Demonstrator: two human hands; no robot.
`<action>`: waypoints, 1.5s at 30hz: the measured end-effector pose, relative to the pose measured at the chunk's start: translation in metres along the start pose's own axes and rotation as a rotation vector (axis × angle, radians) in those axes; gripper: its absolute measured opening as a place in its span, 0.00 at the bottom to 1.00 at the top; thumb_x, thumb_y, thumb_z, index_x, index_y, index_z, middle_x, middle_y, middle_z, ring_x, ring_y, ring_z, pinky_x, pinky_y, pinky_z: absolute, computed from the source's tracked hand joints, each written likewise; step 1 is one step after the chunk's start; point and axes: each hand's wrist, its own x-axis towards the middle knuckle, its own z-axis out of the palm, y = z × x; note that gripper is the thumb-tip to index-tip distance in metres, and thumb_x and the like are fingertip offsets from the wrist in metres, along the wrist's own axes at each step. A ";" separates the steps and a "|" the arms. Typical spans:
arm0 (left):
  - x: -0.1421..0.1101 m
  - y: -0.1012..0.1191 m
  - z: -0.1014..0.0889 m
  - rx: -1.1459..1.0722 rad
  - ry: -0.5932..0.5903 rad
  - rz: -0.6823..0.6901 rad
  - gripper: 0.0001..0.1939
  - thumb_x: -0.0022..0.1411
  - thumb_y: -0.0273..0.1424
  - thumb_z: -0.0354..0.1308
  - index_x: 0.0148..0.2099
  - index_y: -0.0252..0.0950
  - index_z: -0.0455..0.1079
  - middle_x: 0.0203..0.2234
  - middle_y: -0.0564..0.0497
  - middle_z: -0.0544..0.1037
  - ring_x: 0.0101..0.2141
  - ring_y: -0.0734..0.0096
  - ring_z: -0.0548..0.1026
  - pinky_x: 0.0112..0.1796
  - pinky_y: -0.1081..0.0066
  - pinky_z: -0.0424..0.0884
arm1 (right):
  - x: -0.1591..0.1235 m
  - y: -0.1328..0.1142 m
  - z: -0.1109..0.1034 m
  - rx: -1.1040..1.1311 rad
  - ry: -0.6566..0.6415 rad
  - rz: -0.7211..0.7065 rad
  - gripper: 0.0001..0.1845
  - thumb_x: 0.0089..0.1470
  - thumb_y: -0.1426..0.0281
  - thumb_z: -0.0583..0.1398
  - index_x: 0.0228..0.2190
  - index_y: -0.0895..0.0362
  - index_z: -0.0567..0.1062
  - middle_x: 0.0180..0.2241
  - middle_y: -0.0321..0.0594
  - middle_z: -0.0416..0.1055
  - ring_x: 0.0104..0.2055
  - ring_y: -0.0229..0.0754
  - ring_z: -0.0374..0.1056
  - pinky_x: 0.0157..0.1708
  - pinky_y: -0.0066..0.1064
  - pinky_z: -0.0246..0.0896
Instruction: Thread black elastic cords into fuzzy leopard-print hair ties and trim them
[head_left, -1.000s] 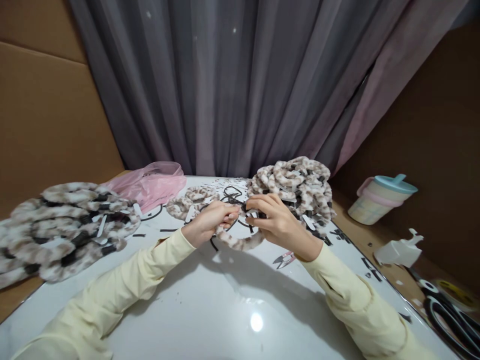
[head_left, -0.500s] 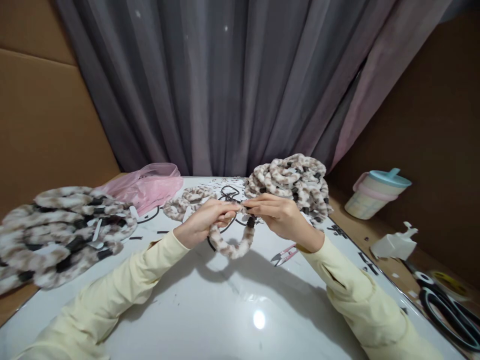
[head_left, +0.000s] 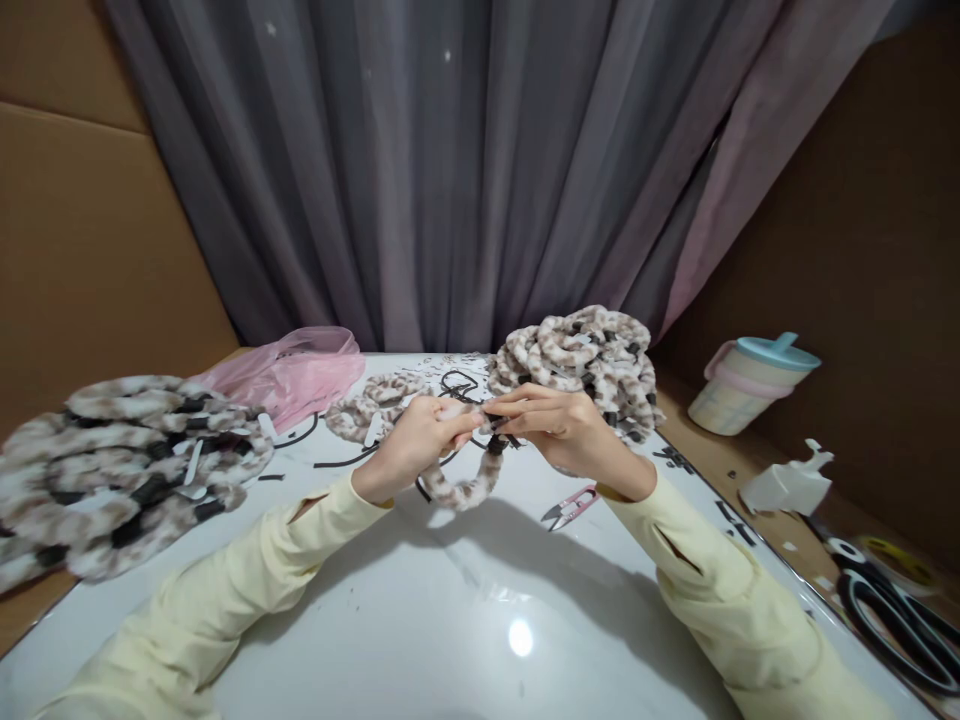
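A furry brown-and-white spotted ring (head_left: 461, 492) with a black section hangs between my hands, just above the table. My left hand (head_left: 431, 432) is closed around its upper left part. The fingers of my right hand (head_left: 559, 425) pinch the upper right of the ring, beside the black section. Exactly what lies between the fingertips is hidden. Behind the ring, loose black cord (head_left: 459, 384) is on the table. A pair of pink-handled thread snips (head_left: 570, 508) lies below my right hand.
Piles of similar furry rings stand at the left (head_left: 90, 480) and at the back right (head_left: 577, 350). A pink plastic bag (head_left: 300, 365) is at the back left. To the right are a lidded cup (head_left: 750, 385), a white dispenser (head_left: 787, 485) and black-handled scissors (head_left: 892, 625).
My left hand has turned, and its fingers curl more tightly at the ring. The ring has shifted slightly up and left. My right fingers have spread a little.
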 end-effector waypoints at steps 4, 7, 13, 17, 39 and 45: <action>0.001 0.001 -0.001 0.138 0.030 0.083 0.20 0.55 0.34 0.54 0.15 0.35 0.56 0.10 0.60 0.57 0.14 0.81 0.56 0.19 0.77 0.53 | 0.000 -0.001 0.003 -0.010 0.028 0.035 0.16 0.53 0.82 0.51 0.27 0.57 0.75 0.37 0.43 0.76 0.39 0.41 0.70 0.33 0.32 0.70; 0.000 -0.003 0.000 0.238 0.070 0.164 0.20 0.56 0.34 0.54 0.15 0.34 0.56 0.11 0.59 0.60 0.16 0.80 0.60 0.22 0.78 0.57 | 0.000 -0.002 0.008 -0.008 0.091 0.105 0.14 0.55 0.80 0.51 0.27 0.57 0.74 0.33 0.42 0.77 0.34 0.39 0.70 0.31 0.29 0.68; -0.003 -0.014 0.006 0.450 0.159 0.312 0.13 0.59 0.32 0.52 0.23 0.33 0.66 0.12 0.59 0.65 0.17 0.80 0.61 0.23 0.78 0.57 | -0.002 -0.002 0.016 0.040 0.176 0.281 0.12 0.52 0.80 0.52 0.27 0.58 0.74 0.30 0.41 0.75 0.32 0.37 0.71 0.31 0.26 0.64; -0.003 -0.019 0.006 0.599 0.154 0.466 0.12 0.60 0.30 0.51 0.25 0.33 0.66 0.13 0.59 0.63 0.16 0.81 0.59 0.22 0.78 0.55 | -0.002 -0.004 0.018 0.155 0.176 0.481 0.07 0.49 0.78 0.56 0.27 0.59 0.74 0.28 0.39 0.74 0.28 0.37 0.69 0.29 0.26 0.63; -0.019 -0.020 0.002 1.404 -0.217 1.596 0.08 0.60 0.19 0.48 0.35 0.22 0.69 0.16 0.52 0.67 0.16 0.75 0.65 0.12 0.74 0.55 | -0.001 0.002 0.004 0.859 -0.745 0.937 0.09 0.43 0.68 0.61 0.24 0.63 0.73 0.19 0.34 0.66 0.21 0.32 0.57 0.23 0.24 0.53; -0.017 -0.018 -0.008 1.514 -0.294 1.560 0.10 0.60 0.17 0.46 0.34 0.27 0.69 0.20 0.48 0.73 0.20 0.72 0.69 0.18 0.74 0.62 | -0.005 -0.014 0.013 0.545 -0.587 0.869 0.06 0.47 0.72 0.57 0.23 0.62 0.71 0.18 0.34 0.65 0.21 0.33 0.58 0.21 0.24 0.51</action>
